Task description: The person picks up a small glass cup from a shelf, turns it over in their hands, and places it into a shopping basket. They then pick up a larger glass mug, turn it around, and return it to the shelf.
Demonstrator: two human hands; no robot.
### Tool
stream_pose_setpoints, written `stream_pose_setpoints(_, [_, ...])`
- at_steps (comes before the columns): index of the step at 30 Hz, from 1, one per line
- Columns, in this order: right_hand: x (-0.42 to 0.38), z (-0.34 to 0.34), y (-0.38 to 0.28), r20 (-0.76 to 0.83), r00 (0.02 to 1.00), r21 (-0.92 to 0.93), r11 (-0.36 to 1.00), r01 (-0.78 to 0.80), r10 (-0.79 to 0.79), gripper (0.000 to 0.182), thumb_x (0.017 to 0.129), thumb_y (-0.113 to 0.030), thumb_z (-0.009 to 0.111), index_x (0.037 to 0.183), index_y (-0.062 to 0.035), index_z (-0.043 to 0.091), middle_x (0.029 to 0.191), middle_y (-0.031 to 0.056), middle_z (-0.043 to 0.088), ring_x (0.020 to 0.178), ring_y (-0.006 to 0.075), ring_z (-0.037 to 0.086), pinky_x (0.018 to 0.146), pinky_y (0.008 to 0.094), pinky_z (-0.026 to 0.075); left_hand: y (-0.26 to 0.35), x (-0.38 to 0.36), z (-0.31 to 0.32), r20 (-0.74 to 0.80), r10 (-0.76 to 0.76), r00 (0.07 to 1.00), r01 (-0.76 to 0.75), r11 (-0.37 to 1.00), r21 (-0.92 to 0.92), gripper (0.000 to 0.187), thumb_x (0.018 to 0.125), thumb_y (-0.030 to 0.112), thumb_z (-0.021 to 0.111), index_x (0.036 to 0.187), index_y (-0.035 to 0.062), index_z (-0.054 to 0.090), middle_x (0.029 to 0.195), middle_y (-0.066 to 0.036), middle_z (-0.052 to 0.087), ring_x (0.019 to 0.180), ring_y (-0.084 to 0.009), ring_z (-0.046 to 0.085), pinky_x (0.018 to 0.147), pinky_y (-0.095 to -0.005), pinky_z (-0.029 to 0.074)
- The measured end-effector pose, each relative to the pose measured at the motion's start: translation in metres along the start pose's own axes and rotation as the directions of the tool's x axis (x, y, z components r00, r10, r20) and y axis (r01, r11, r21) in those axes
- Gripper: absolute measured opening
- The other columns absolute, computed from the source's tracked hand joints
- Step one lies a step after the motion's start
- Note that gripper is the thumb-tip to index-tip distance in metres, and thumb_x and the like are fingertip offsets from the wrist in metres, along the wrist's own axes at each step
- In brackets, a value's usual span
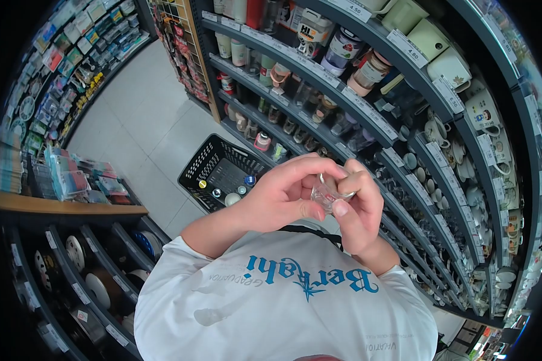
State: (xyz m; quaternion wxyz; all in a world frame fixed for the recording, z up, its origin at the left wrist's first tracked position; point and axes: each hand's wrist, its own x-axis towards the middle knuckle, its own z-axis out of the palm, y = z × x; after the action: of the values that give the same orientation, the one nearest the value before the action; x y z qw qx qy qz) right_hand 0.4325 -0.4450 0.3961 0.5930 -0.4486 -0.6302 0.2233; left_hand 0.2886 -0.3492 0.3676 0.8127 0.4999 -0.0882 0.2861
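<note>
In front of my chest I hold a small clear glass cup (328, 196) between both hands. It has a small reddish mark on it, and my fingers cover part of its rim and sides. My left hand (286, 194) curls around it from the left, thumb along the lower side and fingertips at the top. From the right, my right hand (361, 201) pinches the glass between thumb and bent fingers. Beyond my left forearm, a black shopping basket (190, 165) stands on the floor with a few small round-topped items inside.
Curved shelves (337, 84) of bottles, mugs and glassware, with price tags on their edges, rise close on my right. A lower shelf unit (72, 204) with a wooden top and pans stands at left. Tiled floor (144, 114) runs between them. Packaged goods line the far left.
</note>
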Motion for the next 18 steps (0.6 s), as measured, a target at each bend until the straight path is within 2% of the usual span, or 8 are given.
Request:
stream_pose_setpoints(3, [0.003,0.004,-0.002,-0.016,0.998,-0.018,0.998,0.061,-0.062,0.019,0.078,-0.012,0.064,0.079,-0.0043,0.047,0.071,0.0042,0.043,0.062,0.0115,0.035,0.053,0.0255,0.029,0.002,-0.002,-0.002,0.032,0.022,0.999,-0.024,0.999,0.038,0.062,0.08,0.015,0.075,0.132,0.0028,0.044,0.114,-0.007,0.051,0.105,-0.0179,0.056,0.082,-0.0312,0.051])
stream_pose_setpoints(12, [0.001,0.004,0.001,-0.004,0.995,-0.061,0.993,0.103,-0.104,0.02,0.073,-0.008,0.065,0.084,-0.0053,0.049,0.073,0.0037,0.045,0.059,0.0106,0.035,0.051,0.0246,0.029,0.002,-0.004,0.003,-0.028,0.002,1.0,-0.002,1.0,0.007,0.06,0.083,0.013,0.073,0.133,0.0021,0.042,0.114,-0.01,0.053,0.103,-0.0215,0.06,0.085,-0.035,0.051])
stream_pose_setpoints(13, [0.0,0.003,0.002,-0.013,0.995,-0.066,0.993,0.103,-0.104,0.02,0.073,-0.008,0.065,0.084,-0.0053,0.049,0.073,0.0037,0.045,0.059,0.0106,0.035,0.051,0.0246,0.029,0.0,-0.003,0.002,-0.02,-0.004,1.0,0.004,1.0,0.006,0.06,0.083,0.013,0.073,0.133,0.0021,0.042,0.114,-0.01,0.053,0.103,-0.0215,0.06,0.085,-0.035,0.051])
stream_pose_setpoints(15, [-0.005,0.0,0.004,-0.01,0.999,-0.089,0.995,0.051,-0.052,0.02,0.074,-0.007,0.065,0.087,-0.0045,0.051,0.075,0.0038,0.046,0.059,0.01,0.036,0.05,0.024,0.029,-0.004,-0.001,0.001,0.029,0.001,1.0,-0.001,1.0,-0.004,0.055,0.085,0.0,0.067,0.134,-0.0002,0.041,0.117,-0.008,0.049,0.105,-0.0169,0.057,0.089,-0.0315,0.05])
stream_pose_setpoints(16, [-0.007,-0.002,0.005,-0.024,0.999,-0.098,0.994,0.041,-0.044,0.02,0.074,-0.007,0.065,0.087,-0.0045,0.051,0.075,0.0038,0.046,0.059,0.01,0.036,0.05,0.024,0.029,-0.007,0.0,0.002,0.039,-0.01,0.999,0.011,1.0,-0.014,0.055,0.085,0.0,0.067,0.134,-0.0002,0.041,0.117,-0.008,0.049,0.105,-0.0169,0.057,0.089,-0.0315,0.05])
stream_pose_setpoints(18, [-0.011,-0.008,0.006,-0.011,1.0,-0.125,0.992,0.002,-0.004,0.022,0.075,-0.005,0.066,0.092,-0.0033,0.053,0.076,0.0042,0.047,0.058,0.0097,0.037,0.05,0.0236,0.03,-0.013,0.002,0.005,-0.035,-0.047,0.998,0.046,0.999,-0.024,0.056,0.086,0.002,0.066,0.135,-0.002,0.038,0.115,-0.01,0.049,0.106,-0.0184,0.057,0.09,-0.0327,0.049])
